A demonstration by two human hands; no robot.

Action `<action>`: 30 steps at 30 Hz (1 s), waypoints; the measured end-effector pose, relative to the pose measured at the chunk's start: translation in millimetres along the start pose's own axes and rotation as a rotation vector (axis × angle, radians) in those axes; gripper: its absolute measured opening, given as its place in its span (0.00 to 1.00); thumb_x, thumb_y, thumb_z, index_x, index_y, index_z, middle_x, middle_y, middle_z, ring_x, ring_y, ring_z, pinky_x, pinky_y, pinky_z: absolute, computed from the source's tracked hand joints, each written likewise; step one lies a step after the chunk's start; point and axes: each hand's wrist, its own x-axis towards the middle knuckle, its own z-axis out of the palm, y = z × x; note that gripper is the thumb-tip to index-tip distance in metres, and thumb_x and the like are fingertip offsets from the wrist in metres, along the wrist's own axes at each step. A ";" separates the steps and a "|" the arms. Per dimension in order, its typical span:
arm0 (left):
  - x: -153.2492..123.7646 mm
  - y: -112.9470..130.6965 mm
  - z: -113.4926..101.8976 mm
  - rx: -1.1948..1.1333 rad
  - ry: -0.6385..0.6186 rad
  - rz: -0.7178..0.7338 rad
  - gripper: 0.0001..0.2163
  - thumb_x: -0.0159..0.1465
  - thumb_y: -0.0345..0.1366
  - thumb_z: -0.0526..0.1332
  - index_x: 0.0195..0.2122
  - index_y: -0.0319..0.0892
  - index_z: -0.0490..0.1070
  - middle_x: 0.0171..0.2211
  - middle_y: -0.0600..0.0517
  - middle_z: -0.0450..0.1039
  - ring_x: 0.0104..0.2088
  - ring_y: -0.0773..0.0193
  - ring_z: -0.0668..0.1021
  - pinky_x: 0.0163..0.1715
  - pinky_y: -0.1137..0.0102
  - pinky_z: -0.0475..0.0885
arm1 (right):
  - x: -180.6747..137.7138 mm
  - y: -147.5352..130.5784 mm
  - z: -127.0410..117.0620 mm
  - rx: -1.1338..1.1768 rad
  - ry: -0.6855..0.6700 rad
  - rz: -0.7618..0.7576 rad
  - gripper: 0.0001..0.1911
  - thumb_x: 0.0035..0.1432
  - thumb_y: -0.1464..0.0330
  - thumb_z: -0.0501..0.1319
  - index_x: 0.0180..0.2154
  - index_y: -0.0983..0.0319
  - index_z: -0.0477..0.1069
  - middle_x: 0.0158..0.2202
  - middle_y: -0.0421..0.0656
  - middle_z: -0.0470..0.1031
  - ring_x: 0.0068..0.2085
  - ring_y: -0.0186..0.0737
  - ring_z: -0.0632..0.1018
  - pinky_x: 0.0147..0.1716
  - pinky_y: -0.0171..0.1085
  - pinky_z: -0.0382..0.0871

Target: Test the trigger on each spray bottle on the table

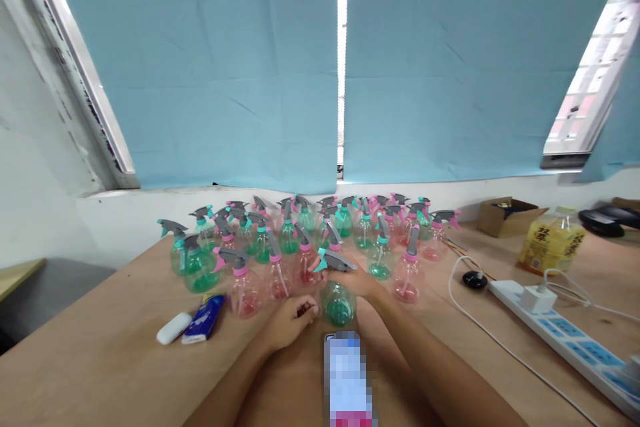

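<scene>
Nearest me on the table stands a clear green spray bottle [339, 307] with a grey and turquoise trigger head. My right hand [354, 280] reaches round behind its neck and grips it just below the trigger; part of the fingers is hidden by the head. Left of this bottle, my left hand [296, 313] rests on the tabletop with its fingers curled in and nothing visible inside. A pink spray bottle [246, 293] stands further left, and another pink spray bottle [407, 277] is to the right. Below the green bottle lies a phone [347, 373], its screen blurred out.
Several more pink and green spray bottles [287, 237] crowd toward the wall. A white case [173, 328] and blue packet [204, 319] lie left. On the right are a power strip [565, 340], a white cable [505, 340], a yellow drink bottle [550, 243] and a cardboard box [500, 219].
</scene>
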 end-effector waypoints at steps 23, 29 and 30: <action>-0.9 4.5 1.7 0.005 0.017 0.016 0.15 0.69 0.46 0.54 0.33 0.41 0.72 0.31 0.53 0.75 0.33 0.63 0.74 0.34 0.72 0.66 | 0.3 0.2 3.2 0.108 0.050 0.020 0.13 0.45 0.72 0.58 0.33 0.60 0.79 0.30 0.40 0.77 0.31 0.38 0.74 0.34 0.36 0.69; -0.6 4.1 1.6 0.022 0.019 0.015 0.16 0.68 0.46 0.53 0.33 0.41 0.72 0.30 0.53 0.75 0.33 0.63 0.75 0.34 0.72 0.66 | 0.9 0.2 4.5 0.089 0.060 0.038 0.12 0.44 0.71 0.58 0.31 0.60 0.78 0.31 0.42 0.78 0.32 0.40 0.76 0.33 0.37 0.70; -0.5 3.7 1.7 0.024 0.020 0.015 0.16 0.69 0.46 0.53 0.34 0.41 0.72 0.30 0.53 0.75 0.33 0.63 0.75 0.34 0.72 0.66 | 1.0 1.1 4.9 0.087 0.078 0.037 0.10 0.44 0.71 0.58 0.29 0.60 0.78 0.30 0.41 0.78 0.31 0.40 0.76 0.33 0.38 0.70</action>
